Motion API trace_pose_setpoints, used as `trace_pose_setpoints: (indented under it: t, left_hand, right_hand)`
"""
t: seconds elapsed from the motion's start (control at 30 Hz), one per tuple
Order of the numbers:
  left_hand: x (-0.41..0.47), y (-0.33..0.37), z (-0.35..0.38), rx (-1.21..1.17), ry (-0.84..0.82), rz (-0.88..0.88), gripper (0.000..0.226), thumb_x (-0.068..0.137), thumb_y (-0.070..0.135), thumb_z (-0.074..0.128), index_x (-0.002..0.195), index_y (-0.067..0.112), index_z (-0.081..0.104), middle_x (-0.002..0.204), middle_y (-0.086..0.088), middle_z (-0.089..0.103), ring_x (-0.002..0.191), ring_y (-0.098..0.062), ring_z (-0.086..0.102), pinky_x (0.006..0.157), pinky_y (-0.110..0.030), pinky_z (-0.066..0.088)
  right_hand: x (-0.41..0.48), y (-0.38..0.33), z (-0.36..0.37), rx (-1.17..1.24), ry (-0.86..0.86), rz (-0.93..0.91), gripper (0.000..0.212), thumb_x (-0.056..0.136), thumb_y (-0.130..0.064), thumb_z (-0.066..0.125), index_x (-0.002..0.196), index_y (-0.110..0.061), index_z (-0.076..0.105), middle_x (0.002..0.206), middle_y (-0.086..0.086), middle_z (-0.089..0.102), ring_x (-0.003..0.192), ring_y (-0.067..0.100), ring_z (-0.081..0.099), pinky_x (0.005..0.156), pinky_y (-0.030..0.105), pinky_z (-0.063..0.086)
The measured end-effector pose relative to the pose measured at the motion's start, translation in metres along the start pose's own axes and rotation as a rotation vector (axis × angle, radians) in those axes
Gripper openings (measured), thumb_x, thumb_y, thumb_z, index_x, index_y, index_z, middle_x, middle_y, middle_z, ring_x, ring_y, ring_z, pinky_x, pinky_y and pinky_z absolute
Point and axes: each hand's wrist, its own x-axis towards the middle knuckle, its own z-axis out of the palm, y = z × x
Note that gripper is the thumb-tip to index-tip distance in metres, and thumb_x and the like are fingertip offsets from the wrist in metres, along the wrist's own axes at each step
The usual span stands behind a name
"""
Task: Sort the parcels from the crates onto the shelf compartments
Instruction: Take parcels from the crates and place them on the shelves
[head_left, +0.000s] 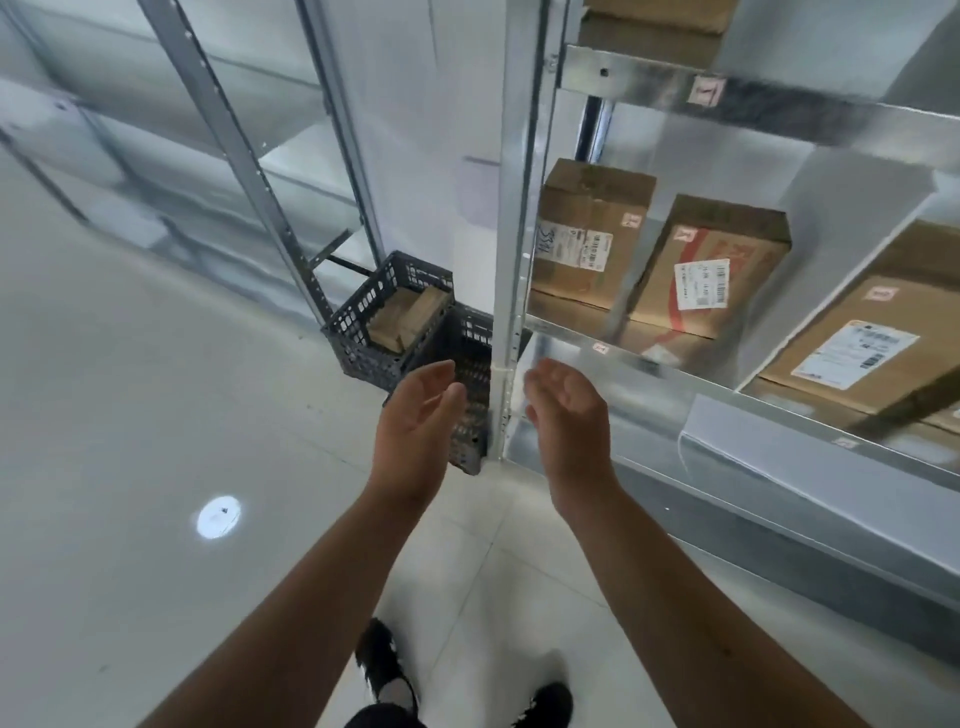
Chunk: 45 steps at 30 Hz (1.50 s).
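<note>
Left hand (418, 415), right hand (569, 415): fingers loose, empty. Risk: reaching for far crate (358, 353) parcel (402, 317), knuckles clip shelf post (511, 208).

Two empty hands, left hand (415, 415) and right hand (569, 415), palms facing, crates (384, 317) on floor, boxes (587, 234) on shelf (670, 369)

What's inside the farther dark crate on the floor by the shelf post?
The farther crate holds brown cardboard parcels, seemingly two leaning together. Its walls hide their lower parts and anything lying beneath them.
</note>
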Motion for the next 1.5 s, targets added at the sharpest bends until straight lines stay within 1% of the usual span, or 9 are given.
trace_pose_setpoints:
  t: [0.1, 0.27, 0.33, 0.43, 0.57, 0.77, 1.17, 1.37, 1.5]
  left_hand:
    - [0.006, -0.012, -0.044, -0.065, 0.046, -0.061, 0.02, 0.105, 0.019, 0.064, 0.123, 0.022, 0.071, 0.11, 0.007, 0.077, 0.101, -0.005, 0.072, 0.089, -0.026, 0.058]
    - [0.019, -0.023, -0.118, -0.053, 0.065, -0.047, 0.025, 0.103, 0.015, 0.066, 0.127, 0.023, 0.068, 0.115, 0.012, 0.075, 0.103, 0.002, 0.071, 0.083, -0.015, 0.056]
    - [0.03, -0.028, -0.149, -0.059, 0.068, -0.061, 0.025, 0.104, 0.013, 0.065, 0.124, 0.027, 0.067, 0.114, 0.015, 0.074, 0.1, 0.006, 0.07, 0.082, -0.014, 0.056]
    - [0.054, -0.036, -0.194, -0.036, 0.083, -0.089, 0.025, 0.104, 0.017, 0.064, 0.128, 0.028, 0.065, 0.12, 0.013, 0.073, 0.105, 0.004, 0.07, 0.094, -0.024, 0.06]
    - [0.088, -0.037, -0.247, -0.09, 0.159, -0.151, 0.024, 0.103, 0.023, 0.066, 0.127, 0.027, 0.066, 0.124, 0.004, 0.073, 0.116, -0.013, 0.069, 0.104, -0.04, 0.057]
    - [0.134, -0.031, -0.302, -0.129, 0.252, -0.184, 0.023, 0.091, 0.036, 0.067, 0.113, 0.035, 0.071, 0.114, 0.007, 0.077, 0.114, -0.019, 0.071, 0.1, -0.047, 0.058]
    - [0.309, -0.031, -0.322, -0.035, 0.229, -0.248, 0.014, 0.1, 0.032, 0.068, 0.112, 0.038, 0.069, 0.119, 0.007, 0.075, 0.115, -0.016, 0.071, 0.102, -0.046, 0.058]
    - [0.414, -0.004, -0.31, -0.005, 0.16, -0.265, 0.013, 0.105, 0.026, 0.064, 0.113, 0.036, 0.07, 0.118, 0.007, 0.075, 0.115, -0.015, 0.07, 0.102, -0.043, 0.058]
    - [0.476, 0.009, -0.302, 0.013, 0.122, -0.261, 0.012, 0.105, 0.026, 0.064, 0.111, 0.035, 0.07, 0.116, 0.008, 0.076, 0.114, -0.014, 0.071, 0.103, -0.044, 0.058]
  right_hand:
    - [-0.018, 0.0, 0.04, -0.019, -0.042, -0.023, 0.039, 0.102, -0.049, 0.06, 0.13, -0.022, 0.069, 0.12, -0.008, 0.074, 0.116, 0.011, 0.069, 0.109, 0.047, 0.055]
    - [-0.044, 0.004, 0.125, -0.115, -0.214, -0.053, 0.028, 0.102, -0.054, 0.049, 0.115, -0.037, 0.067, 0.114, -0.008, 0.073, 0.11, 0.008, 0.068, 0.102, 0.039, 0.055]
    - [-0.048, -0.001, 0.159, -0.117, -0.244, -0.046, 0.023, 0.11, -0.04, 0.052, 0.113, -0.026, 0.07, 0.105, 0.005, 0.072, 0.1, 0.016, 0.068, 0.092, 0.037, 0.056]
    - [-0.044, -0.005, 0.207, -0.134, -0.265, -0.064, 0.032, 0.112, -0.026, 0.051, 0.115, 0.003, 0.064, 0.108, 0.03, 0.063, 0.1, 0.036, 0.058, 0.092, 0.055, 0.053]
    - [-0.037, -0.013, 0.265, -0.098, -0.29, -0.006, 0.045, 0.102, -0.047, 0.055, 0.138, -0.021, 0.064, 0.122, -0.003, 0.072, 0.115, 0.012, 0.068, 0.108, 0.045, 0.054]
    - [-0.009, -0.019, 0.327, -0.073, -0.349, 0.025, 0.048, 0.105, -0.044, 0.057, 0.144, -0.017, 0.061, 0.137, -0.004, 0.068, 0.129, 0.01, 0.062, 0.116, 0.044, 0.049]
    - [0.139, -0.027, 0.433, -0.033, -0.396, 0.126, 0.03, 0.111, -0.032, 0.051, 0.137, -0.019, 0.061, 0.125, -0.009, 0.068, 0.12, 0.01, 0.065, 0.109, 0.039, 0.053]
    - [0.227, -0.05, 0.477, -0.028, -0.395, 0.145, 0.043, 0.107, -0.039, 0.055, 0.143, -0.016, 0.06, 0.128, -0.009, 0.067, 0.127, 0.013, 0.062, 0.114, 0.044, 0.05]
    - [0.272, -0.065, 0.49, 0.019, -0.331, 0.181, 0.027, 0.109, -0.032, 0.056, 0.127, -0.018, 0.069, 0.112, 0.007, 0.072, 0.105, 0.025, 0.068, 0.098, 0.041, 0.057]
